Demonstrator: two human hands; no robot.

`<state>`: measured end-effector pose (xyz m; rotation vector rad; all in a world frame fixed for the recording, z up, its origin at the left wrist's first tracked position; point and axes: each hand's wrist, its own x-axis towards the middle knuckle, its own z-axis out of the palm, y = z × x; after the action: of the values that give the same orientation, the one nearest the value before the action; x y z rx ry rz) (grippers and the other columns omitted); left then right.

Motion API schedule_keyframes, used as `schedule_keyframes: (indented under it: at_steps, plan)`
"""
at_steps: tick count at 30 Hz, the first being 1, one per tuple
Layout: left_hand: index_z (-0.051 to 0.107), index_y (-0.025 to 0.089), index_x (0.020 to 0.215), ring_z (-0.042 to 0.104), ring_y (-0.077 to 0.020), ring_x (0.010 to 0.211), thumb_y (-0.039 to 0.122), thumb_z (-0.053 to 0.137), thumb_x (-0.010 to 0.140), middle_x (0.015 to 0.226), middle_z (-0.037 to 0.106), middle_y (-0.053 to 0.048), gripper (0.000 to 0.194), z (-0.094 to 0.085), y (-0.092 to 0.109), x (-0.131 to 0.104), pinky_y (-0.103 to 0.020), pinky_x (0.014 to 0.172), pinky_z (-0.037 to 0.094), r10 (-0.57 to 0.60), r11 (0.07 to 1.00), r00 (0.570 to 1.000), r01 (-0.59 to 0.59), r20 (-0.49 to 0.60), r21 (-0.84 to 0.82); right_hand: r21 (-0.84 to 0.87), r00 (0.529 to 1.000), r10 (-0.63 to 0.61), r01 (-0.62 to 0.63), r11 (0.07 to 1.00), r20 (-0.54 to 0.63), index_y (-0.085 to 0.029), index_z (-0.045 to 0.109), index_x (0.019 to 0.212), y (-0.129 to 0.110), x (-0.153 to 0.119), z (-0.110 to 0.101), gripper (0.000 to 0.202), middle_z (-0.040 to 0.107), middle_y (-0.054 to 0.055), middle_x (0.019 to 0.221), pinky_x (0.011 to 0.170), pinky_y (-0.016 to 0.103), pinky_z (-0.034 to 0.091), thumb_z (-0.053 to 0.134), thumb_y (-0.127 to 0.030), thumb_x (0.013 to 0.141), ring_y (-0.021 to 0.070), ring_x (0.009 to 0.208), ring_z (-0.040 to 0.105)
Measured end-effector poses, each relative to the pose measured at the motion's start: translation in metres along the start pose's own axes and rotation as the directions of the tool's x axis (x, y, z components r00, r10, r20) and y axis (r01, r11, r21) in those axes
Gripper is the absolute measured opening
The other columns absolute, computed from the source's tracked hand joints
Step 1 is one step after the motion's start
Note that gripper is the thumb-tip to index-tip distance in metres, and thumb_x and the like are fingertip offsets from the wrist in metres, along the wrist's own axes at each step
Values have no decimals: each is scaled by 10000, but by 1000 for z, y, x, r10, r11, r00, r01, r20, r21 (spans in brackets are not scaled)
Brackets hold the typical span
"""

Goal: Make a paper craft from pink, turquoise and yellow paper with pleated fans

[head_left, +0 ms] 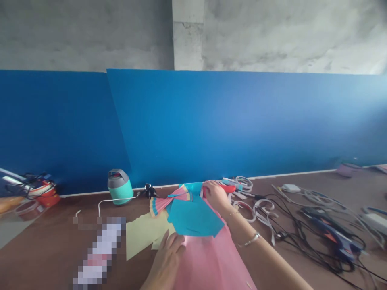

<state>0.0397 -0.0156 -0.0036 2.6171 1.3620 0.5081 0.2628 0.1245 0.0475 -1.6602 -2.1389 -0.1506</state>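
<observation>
My left hand (169, 253) lies with its fingers stretched over the near left edge of a large pink paper sheet (208, 262), beside pale yellow paper (142, 231). On the pink sheet rests an irregular piece of blue paper (195, 217). My right hand (216, 195) reaches past the blue piece to the far end of the papers, its fingers curled down; what they hold is hidden. Just left of it is a pleated paper bow (163, 203) in pink with blue and cream edges. A red object (228, 188) shows partly behind my right hand.
At the back stands a turquoise and grey device (120, 187) with a white cable. White strips (267, 213), black cables (298, 231) and a blue glue gun (332, 237) lie at right. An orange-red bucket (46, 193) sits far left. A blue partition (226, 125) borders the table.
</observation>
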Motion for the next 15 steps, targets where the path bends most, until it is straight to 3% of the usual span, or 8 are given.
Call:
schedule_keyframes:
  at_steps: [4,6,10,15]
  plan:
    - [596,210,827,331,-297,1277,19,471,756,1387,443,-19,239,8,-5,0,-573,1069,209,16,988,999,-9,-43,154,-20,979,-176,179,984,100,-184,656,941,-33,26,29,285,619,79,1055,789,277,360,450,-60,788,199,963,510]
    - [595,209,811,293,-313,1297,5,468,745,1400,427,-10,248,11,-7,0,-576,1060,201,28,981,998,-15,-63,193,-42,971,-206,212,976,124,-171,662,846,-41,34,38,231,622,104,1043,773,303,345,468,-64,783,229,983,487]
    - [607,219,887,472,-235,1071,36,472,778,1119,601,-25,253,10,-4,1,-441,985,317,-6,991,1000,5,12,130,-83,977,-179,189,978,119,-150,636,760,-42,37,36,194,636,131,953,768,335,303,461,-72,796,251,968,467]
    - [627,182,877,487,-226,930,51,458,787,947,608,-60,232,-1,12,0,-383,863,368,-97,993,989,88,114,83,-100,988,-120,129,987,92,-154,596,930,-36,21,13,169,631,88,854,773,325,270,459,-155,831,222,896,478]
